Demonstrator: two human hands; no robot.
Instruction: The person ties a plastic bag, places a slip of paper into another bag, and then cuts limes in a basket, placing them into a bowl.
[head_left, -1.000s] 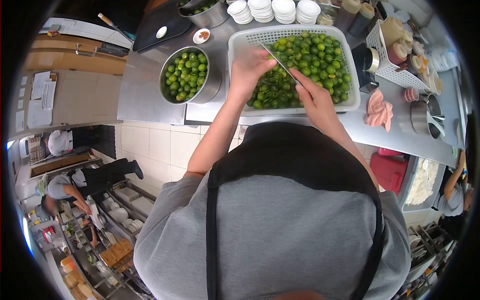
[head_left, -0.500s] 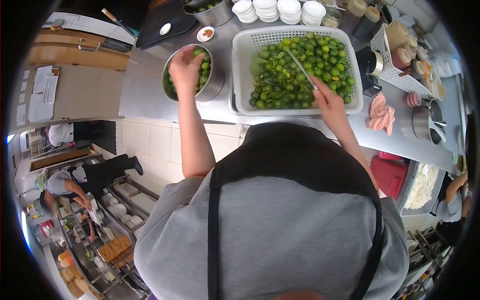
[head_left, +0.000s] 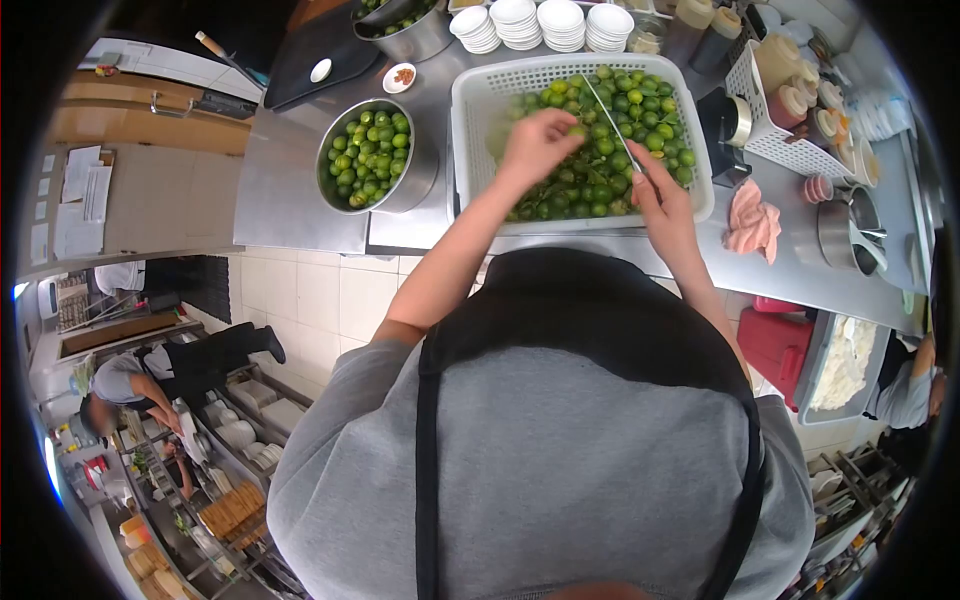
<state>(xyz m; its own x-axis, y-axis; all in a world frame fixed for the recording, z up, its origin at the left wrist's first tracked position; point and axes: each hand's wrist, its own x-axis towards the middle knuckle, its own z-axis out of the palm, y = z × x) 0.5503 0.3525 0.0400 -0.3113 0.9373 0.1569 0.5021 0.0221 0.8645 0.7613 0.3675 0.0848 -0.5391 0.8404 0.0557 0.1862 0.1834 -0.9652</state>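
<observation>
A white perforated basket (head_left: 459,110) is filled with green limes (head_left: 650,105). Above its left half, my left hand (head_left: 540,150) has its fingers curled in a pinch around a lime (head_left: 578,132) at the fingertips. My right hand (head_left: 662,200) grips a knife (head_left: 605,108) by its handle over the basket's right side. The blade points up and away, across the limes. To the left of the basket, a round steel pot (head_left: 425,165) holds more limes, some with pale cut spots.
Stacks of small white dishes (head_left: 563,25) stand behind the basket. Beyond the pot are a small dish of reddish bits (head_left: 400,77) and a black tray (head_left: 345,65). A pink cloth (head_left: 752,222) and a crate of bottles (head_left: 800,120) sit right. A co-worker (head_left: 125,380) bends at shelves.
My left hand has moved right, from inside the steel pot to the limes in the basket. The right hand keeps its hold on the knife. The whole view has shifted slightly.
</observation>
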